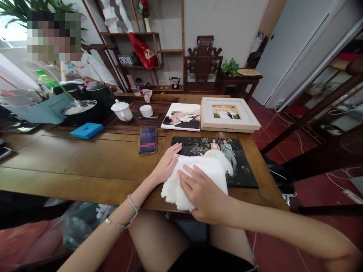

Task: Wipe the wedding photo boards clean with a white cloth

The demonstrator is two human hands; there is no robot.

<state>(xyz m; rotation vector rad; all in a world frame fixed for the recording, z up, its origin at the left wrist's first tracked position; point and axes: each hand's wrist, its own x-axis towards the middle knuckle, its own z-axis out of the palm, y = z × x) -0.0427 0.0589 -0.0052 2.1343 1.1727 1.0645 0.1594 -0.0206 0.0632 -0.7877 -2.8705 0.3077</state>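
A white cloth (pixel 198 177) lies over the near left part of a dark wedding photo panel (pixel 227 151) on the wooden table (pixel 85 158). My right hand (pixel 202 192) lies flat on the cloth with its fingers spread. My left hand (pixel 167 164) rests on the panel's left edge beside the cloth, fingers stretched out. A bracelet is on my left wrist.
Behind the panel lie a second photo print (pixel 183 117) and a framed photo (pixel 228 113). A phone (pixel 147 139) lies left of the panel. Farther left are a blue sponge (pixel 86 130), a white teapot (pixel 122 110), a cup (pixel 146 110) and a person seated at the back left.
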